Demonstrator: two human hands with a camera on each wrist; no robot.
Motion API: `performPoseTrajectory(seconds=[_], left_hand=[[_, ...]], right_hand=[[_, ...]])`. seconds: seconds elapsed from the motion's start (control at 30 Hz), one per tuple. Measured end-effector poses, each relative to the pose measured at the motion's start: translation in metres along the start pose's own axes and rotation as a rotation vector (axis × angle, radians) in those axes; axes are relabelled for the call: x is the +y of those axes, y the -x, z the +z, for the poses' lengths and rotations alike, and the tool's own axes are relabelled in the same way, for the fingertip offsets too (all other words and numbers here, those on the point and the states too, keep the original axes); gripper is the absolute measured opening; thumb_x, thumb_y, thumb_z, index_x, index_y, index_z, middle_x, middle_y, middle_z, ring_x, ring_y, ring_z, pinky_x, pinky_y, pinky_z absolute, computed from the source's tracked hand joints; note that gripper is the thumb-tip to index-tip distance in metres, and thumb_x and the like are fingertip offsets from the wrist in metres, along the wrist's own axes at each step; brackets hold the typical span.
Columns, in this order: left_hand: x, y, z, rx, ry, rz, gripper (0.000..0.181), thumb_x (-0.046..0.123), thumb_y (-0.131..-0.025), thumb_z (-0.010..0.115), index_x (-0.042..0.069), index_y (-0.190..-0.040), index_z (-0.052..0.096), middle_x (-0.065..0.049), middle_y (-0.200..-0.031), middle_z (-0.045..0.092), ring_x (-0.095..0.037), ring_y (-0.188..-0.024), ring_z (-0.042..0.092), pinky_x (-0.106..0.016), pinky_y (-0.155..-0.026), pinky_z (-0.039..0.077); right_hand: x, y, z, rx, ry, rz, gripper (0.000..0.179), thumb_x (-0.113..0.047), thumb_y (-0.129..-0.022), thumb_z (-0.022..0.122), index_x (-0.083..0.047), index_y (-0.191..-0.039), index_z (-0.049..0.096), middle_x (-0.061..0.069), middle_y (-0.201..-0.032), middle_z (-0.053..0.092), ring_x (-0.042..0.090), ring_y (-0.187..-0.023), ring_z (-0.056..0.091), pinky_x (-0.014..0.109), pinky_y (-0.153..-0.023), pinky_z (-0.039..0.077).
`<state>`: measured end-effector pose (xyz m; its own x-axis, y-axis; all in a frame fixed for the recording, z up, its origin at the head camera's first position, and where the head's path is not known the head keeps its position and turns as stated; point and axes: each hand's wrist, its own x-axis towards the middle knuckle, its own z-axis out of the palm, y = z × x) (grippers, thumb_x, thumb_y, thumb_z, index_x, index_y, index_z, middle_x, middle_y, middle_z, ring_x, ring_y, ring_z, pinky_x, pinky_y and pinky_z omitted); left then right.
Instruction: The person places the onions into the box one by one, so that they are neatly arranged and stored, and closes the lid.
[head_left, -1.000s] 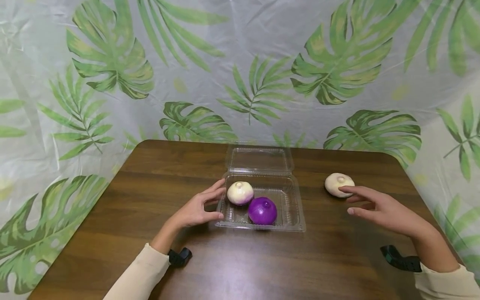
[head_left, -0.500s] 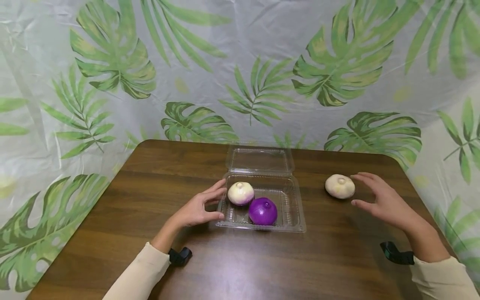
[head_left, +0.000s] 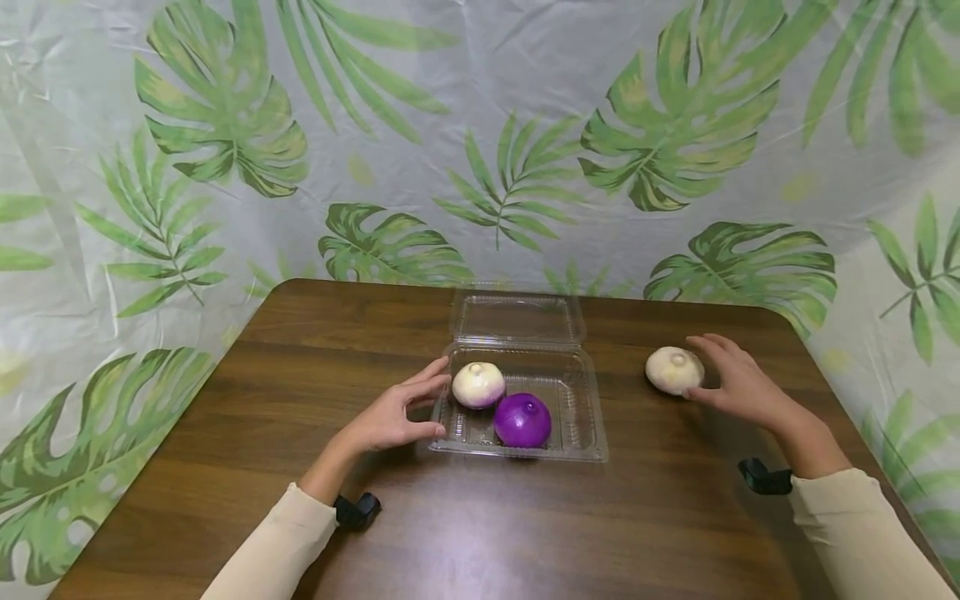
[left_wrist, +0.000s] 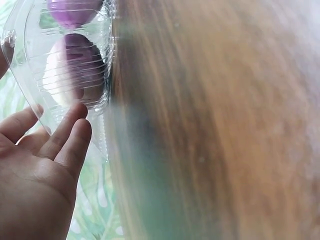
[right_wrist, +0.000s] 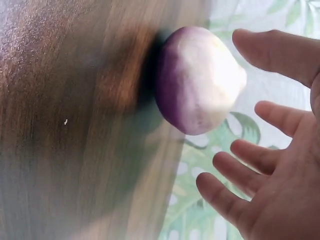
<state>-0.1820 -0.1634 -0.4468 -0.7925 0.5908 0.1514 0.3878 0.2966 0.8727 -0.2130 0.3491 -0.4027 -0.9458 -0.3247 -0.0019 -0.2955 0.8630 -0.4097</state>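
- Head view: the loose turnip [head_left: 671, 372] lies just left of your right hand [head_left: 738, 387], the nearer one.
- It's spread wide, gripping nothing; your left hand [head_left: 387, 418], likewise.

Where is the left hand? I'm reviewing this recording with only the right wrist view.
Observer: The left hand is at the left side of a clear plastic container.
Operator: Does it hold anything?
Observer: If you mean the container, yes: a white-and-purple turnip and a purple onion-like bulb.
Operator: Is it covered?
Observer: No, its clear lid is folded open on the far side.
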Motion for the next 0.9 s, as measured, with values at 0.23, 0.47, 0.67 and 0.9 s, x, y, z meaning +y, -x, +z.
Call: performPoseTrajectory(seconds=[0.23, 0.47, 0.67, 0.9], left_hand=[[0.0, 0.003, -0.001, 0.011, -0.003, -0.008, 0.075, 0.005, -0.083, 0.077, -0.009, -0.147, 0.039, -0.017, -0.167, 0.017, -0.042, -0.14, 0.043, -0.051, -0.112, 0.042], [0.0, 0.005, 0.0, 0.012, -0.001, -0.005, 0.074, 0.006, -0.083, 0.077, -0.009, -0.146, 0.041, -0.018, -0.167, 0.017, -0.042, -0.139, 0.045, -0.05, -0.111, 0.043], [-0.001, 0.002, 0.0, 0.015, -0.006, -0.001, 0.074, 0.005, -0.083, 0.078, -0.008, -0.146, 0.042, -0.017, -0.166, 0.018, -0.041, -0.139, 0.045, -0.05, -0.111, 0.044], [0.0, 0.001, 0.001, 0.004, 0.005, -0.006, 0.075, 0.007, -0.083, 0.078, -0.007, -0.147, 0.041, -0.015, -0.167, 0.017, -0.04, -0.14, 0.045, -0.049, -0.112, 0.043]], right_hand=[[0.002, -0.011, 0.01, -0.02, -0.03, -0.024, 0.082, -0.029, -0.086, 0.076, 0.007, -0.147, 0.035, 0.039, -0.148, 0.03, 0.06, -0.132, 0.032, 0.075, -0.097, 0.036], [0.006, -0.016, 0.017, -0.027, -0.046, -0.028, 0.075, -0.021, -0.087, 0.075, 0.01, -0.144, 0.039, 0.039, -0.147, 0.035, 0.058, -0.132, 0.035, 0.071, -0.101, 0.037], [0.005, -0.019, 0.016, -0.044, -0.048, -0.02, 0.072, -0.021, -0.089, 0.073, 0.008, -0.145, 0.038, 0.037, -0.147, 0.036, 0.056, -0.132, 0.037, 0.07, -0.1, 0.038], [0.011, -0.022, 0.017, -0.044, -0.053, -0.003, 0.071, -0.02, -0.089, 0.073, 0.008, -0.145, 0.039, 0.037, -0.144, 0.042, 0.054, -0.127, 0.044, 0.066, -0.095, 0.043]])
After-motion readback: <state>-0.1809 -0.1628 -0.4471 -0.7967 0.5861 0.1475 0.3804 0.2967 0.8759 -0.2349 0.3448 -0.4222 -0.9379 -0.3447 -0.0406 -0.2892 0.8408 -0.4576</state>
